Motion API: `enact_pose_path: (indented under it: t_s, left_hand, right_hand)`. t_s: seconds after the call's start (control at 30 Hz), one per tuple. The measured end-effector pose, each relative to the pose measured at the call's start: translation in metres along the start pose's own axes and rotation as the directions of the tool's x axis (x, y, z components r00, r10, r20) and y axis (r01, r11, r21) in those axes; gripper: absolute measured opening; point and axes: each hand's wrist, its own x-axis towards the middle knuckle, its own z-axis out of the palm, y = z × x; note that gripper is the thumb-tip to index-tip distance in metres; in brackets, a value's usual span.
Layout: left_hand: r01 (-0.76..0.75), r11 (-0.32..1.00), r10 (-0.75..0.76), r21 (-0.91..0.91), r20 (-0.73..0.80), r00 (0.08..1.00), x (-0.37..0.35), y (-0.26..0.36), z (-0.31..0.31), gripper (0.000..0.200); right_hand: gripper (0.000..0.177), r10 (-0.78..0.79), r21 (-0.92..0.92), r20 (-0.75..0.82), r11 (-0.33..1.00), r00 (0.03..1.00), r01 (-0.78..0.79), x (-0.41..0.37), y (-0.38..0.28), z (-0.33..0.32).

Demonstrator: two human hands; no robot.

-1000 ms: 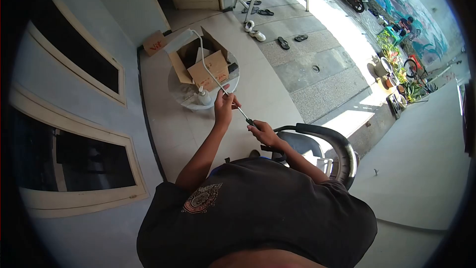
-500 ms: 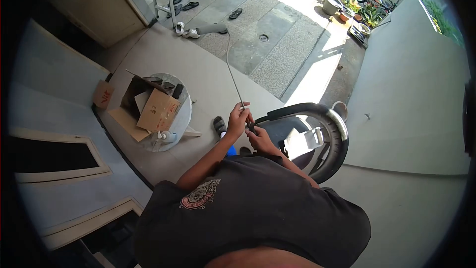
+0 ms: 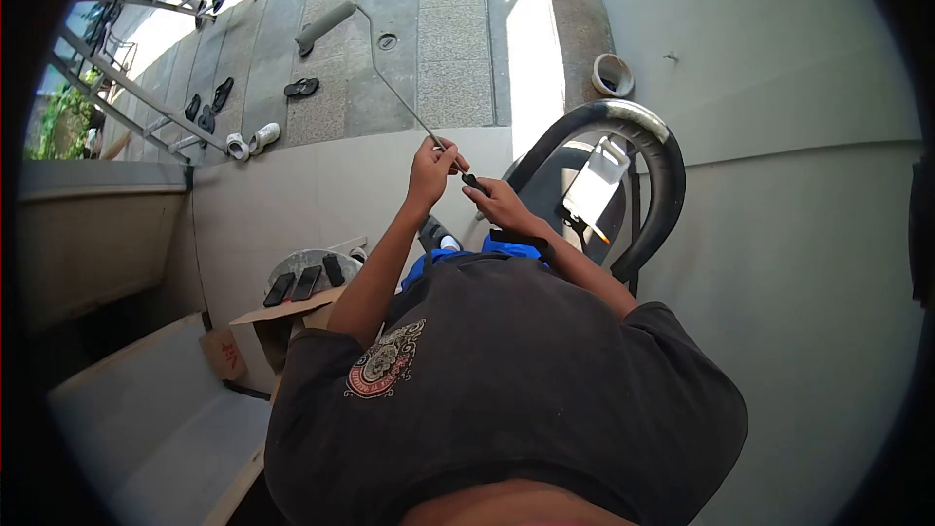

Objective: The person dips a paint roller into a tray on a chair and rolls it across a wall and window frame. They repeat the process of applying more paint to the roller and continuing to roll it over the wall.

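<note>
A paint roller (image 3: pixel 325 27) with a grey sleeve and a long bent metal rod stretches out in front of me. The sleeve end is far forward and to the left, tilted. My left hand (image 3: pixel 432 171) is closed around the rod a little above its black handle. On that handle, close in front of my body, my right hand (image 3: pixel 498 204) is closed. Both hands are near each other at about waist height.
A chair with a thick black rounded frame (image 3: pixel 674 161) stands at my right, a white object (image 3: pixel 592 190) on its seat. Left are a small round table with phones (image 3: pixel 306 282) and a cardboard box (image 3: pixel 287 310). Ahead lie shoes (image 3: pixel 264 137), a ladder (image 3: pixel 131 102) and a white pot (image 3: pixel 613 75).
My view has turned to the left and my body has moved forward. The roller now points more to the left, still held in both hands.
</note>
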Motion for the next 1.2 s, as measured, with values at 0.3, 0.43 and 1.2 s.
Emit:
enact_pose_path:
  t_s: [0.3, 0.43, 1.2]
  left_hand:
    - [0.107, 0.978, -0.201, 0.181, 0.649, 0.734, 0.073, -0.011, 0.154, 0.021]
    - [0.102, 0.985, -0.173, 0.140, 0.799, 0.576, 0.071, -0.026, 0.229, 0.027]
    - [0.064, 0.219, -0.966, 0.974, 0.207, 0.156, 0.267, -0.228, 0.203, 0.065]
  right_hand:
    - [0.037, 0.288, 0.353, -0.419, 0.926, 0.861, -0.138, -0.096, 0.043, -0.067]
    - [0.037, 0.303, 0.319, -0.648, 0.941, 0.699, -0.112, -0.131, 0.082, -0.089]
    - [0.039, 0.803, 0.590, -0.535, 0.577, -0.262, 0.565, -0.025, 0.050, 0.044]
